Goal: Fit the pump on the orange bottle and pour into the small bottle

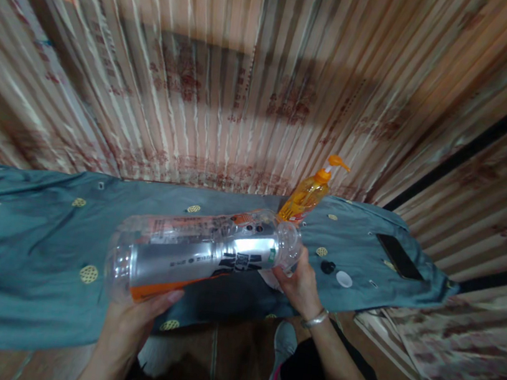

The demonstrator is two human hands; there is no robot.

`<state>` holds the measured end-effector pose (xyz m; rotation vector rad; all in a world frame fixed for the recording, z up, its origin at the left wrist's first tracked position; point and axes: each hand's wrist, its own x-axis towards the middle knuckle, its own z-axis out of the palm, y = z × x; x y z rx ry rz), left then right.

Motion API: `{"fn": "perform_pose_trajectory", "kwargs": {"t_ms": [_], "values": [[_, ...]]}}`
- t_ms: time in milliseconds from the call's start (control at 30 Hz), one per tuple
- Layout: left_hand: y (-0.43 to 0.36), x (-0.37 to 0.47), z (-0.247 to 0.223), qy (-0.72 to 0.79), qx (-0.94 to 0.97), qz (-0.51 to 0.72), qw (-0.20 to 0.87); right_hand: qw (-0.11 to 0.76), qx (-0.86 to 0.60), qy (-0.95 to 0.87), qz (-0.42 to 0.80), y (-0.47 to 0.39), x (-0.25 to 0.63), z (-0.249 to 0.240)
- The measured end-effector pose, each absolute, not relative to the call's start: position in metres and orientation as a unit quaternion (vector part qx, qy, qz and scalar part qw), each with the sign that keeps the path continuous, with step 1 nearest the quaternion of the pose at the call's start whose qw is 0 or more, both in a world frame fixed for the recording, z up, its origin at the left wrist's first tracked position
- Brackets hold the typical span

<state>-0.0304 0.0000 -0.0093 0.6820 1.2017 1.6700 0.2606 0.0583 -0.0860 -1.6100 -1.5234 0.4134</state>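
A large clear plastic bottle [207, 249] with a silver and orange label lies sideways in the air between my two hands. My left hand [134, 315] grips it from below near its base, thumb along the label. At the other end, my right hand [299, 284] is wrapped round the bottle's neck, and a silver bracelet circles that wrist. Behind the neck stands an orange pump bottle [306, 196] of yellow-orange liquid. A small black cap [328, 267] and a white disc [343, 279] lie on the cloth to the right of my right hand.
A green cloth [62, 238] with yellow pineapple prints covers the long narrow surface. Toward its right end lies a dark phone [399, 256]. Pleated curtains [212, 83] hang behind it and at the right. Below, a shoe [283, 342] rests on the tiled floor [190, 370].
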Motion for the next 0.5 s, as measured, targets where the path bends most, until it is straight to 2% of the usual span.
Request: {"fn": "perform_pose_trajectory", "kwargs": {"t_ms": [500], "values": [[-0.0011,-0.0257,-0.0037,0.493,0.245,0.683,0.480,0.427,-0.640,-0.619,0.156,0.0586,0.2621,-0.0886]]}}
